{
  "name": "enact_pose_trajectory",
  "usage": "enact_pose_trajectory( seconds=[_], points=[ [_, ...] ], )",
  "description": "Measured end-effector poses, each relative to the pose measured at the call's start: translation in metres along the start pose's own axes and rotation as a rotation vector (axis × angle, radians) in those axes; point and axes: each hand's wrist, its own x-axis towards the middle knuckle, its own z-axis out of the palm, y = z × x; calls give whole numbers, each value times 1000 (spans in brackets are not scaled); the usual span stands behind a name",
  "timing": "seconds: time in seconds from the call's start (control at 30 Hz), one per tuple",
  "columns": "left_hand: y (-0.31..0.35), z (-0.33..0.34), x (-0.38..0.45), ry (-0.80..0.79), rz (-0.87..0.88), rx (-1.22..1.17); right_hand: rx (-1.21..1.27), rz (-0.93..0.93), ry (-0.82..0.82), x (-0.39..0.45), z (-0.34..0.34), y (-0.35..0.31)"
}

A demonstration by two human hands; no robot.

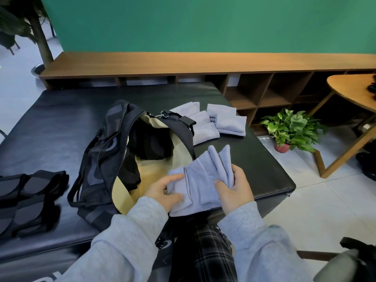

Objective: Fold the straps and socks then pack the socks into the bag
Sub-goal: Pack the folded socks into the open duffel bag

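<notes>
A black bag (114,155) with a tan lining lies unzipped and open on the black padded table (50,123). Just right of its opening, both hands hold a bundle of folded pale-blue socks (200,180). My left hand (165,190) grips the bundle's left side. My right hand (235,190) grips its right side, fingers curled over the cloth. Several more folded pale-blue socks (215,123) lie on the table behind the bag. Folded black straps (28,198) lie at the table's left front.
The table's right edge (284,180) drops to a tiled floor. A potted plant (291,129) stands on the floor beside a wooden table (356,94). A low wooden shelf unit (203,64) runs along the green wall.
</notes>
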Motion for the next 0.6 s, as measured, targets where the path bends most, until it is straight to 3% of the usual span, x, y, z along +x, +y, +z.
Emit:
enact_pose_trajectory(
  seconds=[0.1,0.27,0.4,0.6],
  points=[
    [0,0,-2,94,47,-24,6,-2,13,0,0,-1],
    [12,0,-12,276,282,183,39,-47,33,-6,2,-7],
    [26,5,-25,273,432,262,30,-150,27,-17,11,-13],
    [31,11,-35,217,548,179,2,-285,-13,-30,26,-18]
  ],
)
